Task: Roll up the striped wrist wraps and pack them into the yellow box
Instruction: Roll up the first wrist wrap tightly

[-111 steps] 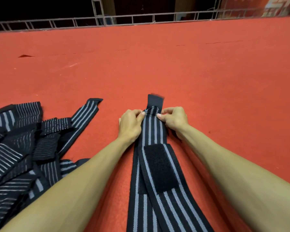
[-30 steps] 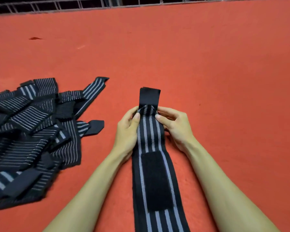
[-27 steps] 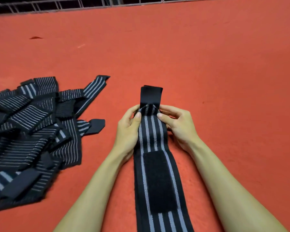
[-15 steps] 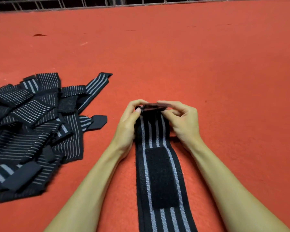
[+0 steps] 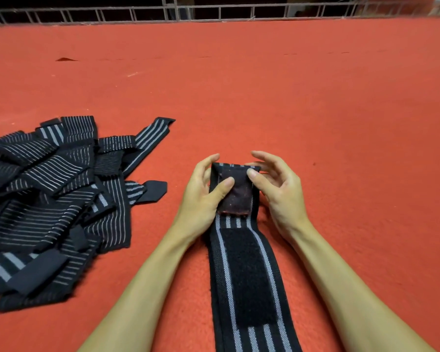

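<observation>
Head view. One striped wrist wrap (image 5: 241,273) lies lengthwise on the red mat (image 5: 315,110), in its near middle part, running from the hands toward the person.

Change: half a second ago the plain black end tab (image 5: 235,194) was standing on edge between the fingertips; a second ago it lay flat, pointing at the far edge of the mat. It is now folded right over and lies on the striped band, its free edge just short of the hook-and-loop patch (image 5: 247,278). By this reading the first turn of the roll is made, and the rolling toward the person is only beginning.

Hands: the left hand (image 5: 201,196) pinches the fold, thumb on top of the tab and fingers curled behind it. The right hand (image 5: 280,191) pins the tab's right edge with the thumb and touches the fold with the forefinger; its other fingers hang spread and loosely bent, holding nothing.

A loose pile of unrolled wraps (image 5: 54,199) lies well apart, toward the mat's left side.

Not shown: the yellow box is nowhere in view. The near end of the wrap and part of the pile are cut off by the frame. Pale specks on the tab cannot be identified. Beyond the mat's far edge, only a metal railing (image 5: 214,11) stands out of the dark.
</observation>
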Demonstrator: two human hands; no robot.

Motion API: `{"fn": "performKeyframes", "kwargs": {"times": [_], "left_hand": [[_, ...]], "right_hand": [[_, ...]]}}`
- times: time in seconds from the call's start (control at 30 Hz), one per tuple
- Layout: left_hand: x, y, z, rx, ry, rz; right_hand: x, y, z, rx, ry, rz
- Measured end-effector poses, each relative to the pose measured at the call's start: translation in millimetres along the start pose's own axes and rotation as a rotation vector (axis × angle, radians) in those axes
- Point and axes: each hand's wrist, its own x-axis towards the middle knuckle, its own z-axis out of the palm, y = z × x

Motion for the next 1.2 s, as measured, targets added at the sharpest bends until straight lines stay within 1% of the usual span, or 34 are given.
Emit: {"fn": "performKeyframes", "kwargs": {"times": [0.1, 0.23, 0.4, 0.5, 0.6, 0.7, 0.73, 0.8, 0.87, 0.9, 0.97, 1.07, 1.2], "left_hand": [[-0.1, -1.7, -2.1, 0.095, 0.005, 0.08], [-0.5, -1.7, -4.9, 0.17, 0.081, 0.193], [-4.5, -1.4, 0.4, 0.216, 0.145, 0.22], [-6.0, -1.9, 0.8, 0.155, 0.117, 0.172], [-8.0, -2.5, 2.0, 0.163, 0.02, 0.098], [-10.7, -2.7, 1.5, 0.074, -0.073, -0.089], [-10.2, -4.2, 0.6, 0.04, -0.067, -0.152], [-9.3, -4.1, -0.4, 0.051, -0.002, -0.226], [-8.1, -3.5, -0.8, 0.083, 0.035, -0.259], [-8.1, -3.5, -0.7, 0.086, 0.023, -0.269], [-9.3, -2.0, 0.0, 0.072, 0.02, -0.256], [-10.2, 0.9, 0.8, 0.023, 0.069, -0.225], [-10.5, 1.9, 0.3, -0.021, 0.05, -0.209]], "right_hand": [[-1.0, 1.7, 0.2, 0.007, -0.016, 0.085], [-2.7, 0.2, 4.1, 0.005, -0.086, 0.171], [-4.1, 0.5, 6.1, -0.035, -0.075, 0.116], [-5.3, -0.3, 3.9, 0.036, -0.063, 0.126], [-5.6, -0.9, -1.1, 0.071, -0.039, 0.128], [-6.9, -0.3, -3.4, 0.087, -0.053, 0.118], [-7.7, 0.2, -2.8, 0.098, -0.067, 0.122], [-9.3, 0.7, -1.5, 0.132, -0.103, 0.13], [-9.3, 1.5, -1.5, 0.151, -0.124, 0.122], [-8.7, 1.6, -2.0, 0.155, -0.128, 0.114], [-7.5, 2.7, -3.9, 0.171, -0.133, 0.091], [-7.5, 4.6, -4.8, 0.179, -0.144, 0.076], [-8.4, 4.4, -6.6, 0.153, -0.166, 0.085]]}}
